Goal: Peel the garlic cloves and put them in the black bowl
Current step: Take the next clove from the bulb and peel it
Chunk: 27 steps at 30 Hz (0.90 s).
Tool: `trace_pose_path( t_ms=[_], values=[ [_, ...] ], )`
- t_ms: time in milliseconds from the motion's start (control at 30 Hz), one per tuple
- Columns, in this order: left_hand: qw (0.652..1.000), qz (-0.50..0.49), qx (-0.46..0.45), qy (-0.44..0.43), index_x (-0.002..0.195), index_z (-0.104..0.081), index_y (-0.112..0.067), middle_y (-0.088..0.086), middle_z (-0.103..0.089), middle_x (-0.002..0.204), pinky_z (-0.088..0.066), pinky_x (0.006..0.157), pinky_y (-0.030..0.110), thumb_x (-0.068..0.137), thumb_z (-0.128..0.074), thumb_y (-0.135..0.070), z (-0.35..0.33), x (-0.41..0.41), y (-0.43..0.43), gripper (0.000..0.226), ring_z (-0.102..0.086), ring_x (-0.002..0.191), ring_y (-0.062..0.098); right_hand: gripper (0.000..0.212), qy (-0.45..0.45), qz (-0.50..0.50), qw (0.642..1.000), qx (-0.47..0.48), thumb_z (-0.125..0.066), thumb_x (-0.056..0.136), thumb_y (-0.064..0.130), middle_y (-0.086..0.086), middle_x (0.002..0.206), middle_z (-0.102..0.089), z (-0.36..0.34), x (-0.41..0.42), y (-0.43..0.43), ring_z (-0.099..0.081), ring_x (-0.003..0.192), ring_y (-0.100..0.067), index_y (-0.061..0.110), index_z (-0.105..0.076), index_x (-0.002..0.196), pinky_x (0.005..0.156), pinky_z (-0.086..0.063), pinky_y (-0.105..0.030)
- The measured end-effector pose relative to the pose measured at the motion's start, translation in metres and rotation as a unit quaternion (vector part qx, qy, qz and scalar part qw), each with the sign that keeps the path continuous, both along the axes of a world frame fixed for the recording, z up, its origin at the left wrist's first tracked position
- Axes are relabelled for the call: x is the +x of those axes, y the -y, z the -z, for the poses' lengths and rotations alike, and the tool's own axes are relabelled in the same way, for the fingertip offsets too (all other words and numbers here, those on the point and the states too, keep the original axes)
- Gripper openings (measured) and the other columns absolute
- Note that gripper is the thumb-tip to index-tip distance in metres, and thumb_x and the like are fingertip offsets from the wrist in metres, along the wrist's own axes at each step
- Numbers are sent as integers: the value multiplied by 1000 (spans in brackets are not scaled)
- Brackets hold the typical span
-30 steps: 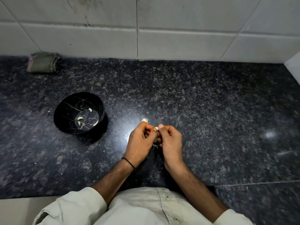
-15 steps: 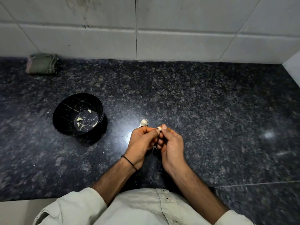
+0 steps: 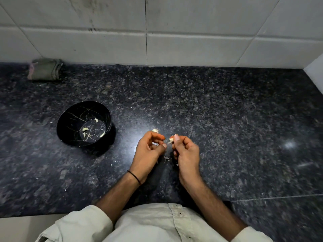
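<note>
Head view: on the counter (image 3: 227,128), the black bowl (image 3: 70,117) is set left of both hands. The left hand (image 3: 150,151) is curled, contents unclear; the right hand (image 3: 186,152) pinches a garlic clove (image 3: 170,140), which could be fumbled if slick.

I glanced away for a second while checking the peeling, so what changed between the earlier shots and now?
The hands have drawn apart: the right hand keeps pinching the garlic clove, the left hand has come away, fingers curled on a pale scrap, possibly skin. Unchanged: black bowl, its four cloves, loose garlic piece on the counter.
</note>
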State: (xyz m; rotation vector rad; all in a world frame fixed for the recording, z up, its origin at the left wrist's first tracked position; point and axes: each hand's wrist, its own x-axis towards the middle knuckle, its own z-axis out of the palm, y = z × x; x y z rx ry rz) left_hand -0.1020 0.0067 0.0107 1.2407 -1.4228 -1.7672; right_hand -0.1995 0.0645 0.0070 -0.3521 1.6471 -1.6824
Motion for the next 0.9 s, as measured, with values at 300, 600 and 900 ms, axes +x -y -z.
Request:
trace_pose_path(
  t_ms=[300,600,900],
  values=[
    [996,29,-82,2,87,-75,-6,9,-74,83,-50,83,27,93,-68,-12,-4,4,7,12,-66,79,8,13,-77,-49,996,-15,-61,98,14,12,68,-62,1,-4,-1,-52,64,1,8,-65,87,64,-43,-16],
    [999,-25,-34,18,79,-74,-7,-3,-71,66,-45,63,16,92,-69,-14,-1,-1,3,17,-61,62,3,24,-110,-44,992,35,-52,103,26,7,73,-64,5,-1,-3,-57,64,-2,17,-65,86,60,-45,-18],
    [998,-64,17,-12,80,-75,-5,16,-72,76,-50,68,25,90,-71,-13,-1,-1,6,14,-62,69,13,20,-351,-126,923,93,-67,91,21,14,100,-61,-2,0,-6,-60,88,-1,23,-64,111,76,-47,-11]
  ],
)
